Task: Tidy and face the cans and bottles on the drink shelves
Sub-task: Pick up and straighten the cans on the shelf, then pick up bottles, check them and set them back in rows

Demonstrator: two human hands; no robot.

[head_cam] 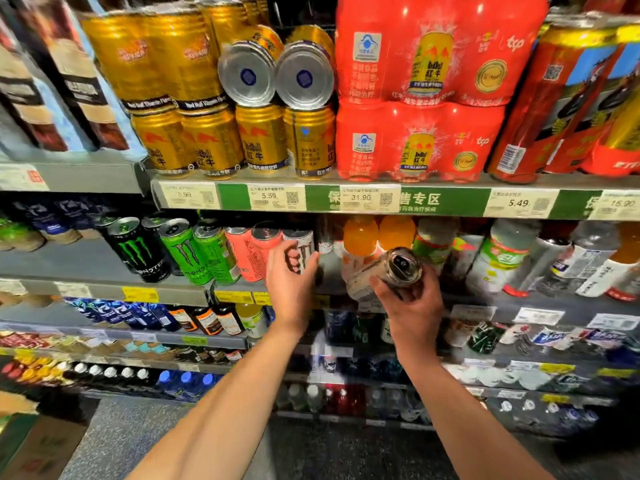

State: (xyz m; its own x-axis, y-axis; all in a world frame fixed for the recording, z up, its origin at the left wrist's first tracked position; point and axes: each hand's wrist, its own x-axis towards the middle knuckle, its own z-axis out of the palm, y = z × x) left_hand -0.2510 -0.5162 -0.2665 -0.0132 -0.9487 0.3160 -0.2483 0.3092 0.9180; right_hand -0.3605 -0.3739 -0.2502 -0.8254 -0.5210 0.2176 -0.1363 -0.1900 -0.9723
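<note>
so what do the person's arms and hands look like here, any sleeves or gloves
Both forearms are bare as far as the picture shows, with no sleeves in view. The left hand and right hand wear no gloves. No watch, ring or wristband is visible on either.

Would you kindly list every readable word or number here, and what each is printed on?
"MONSTER": black can.
"RedBull": gold can.
"tcp": red multipack.
"5.99": price tag.
"5.59": price tag.
"31.90": price tag.
"5.49": price tag.
"15.90": price tag.
Lower tags and the label on the can in the right hand are too blurred.
</note>
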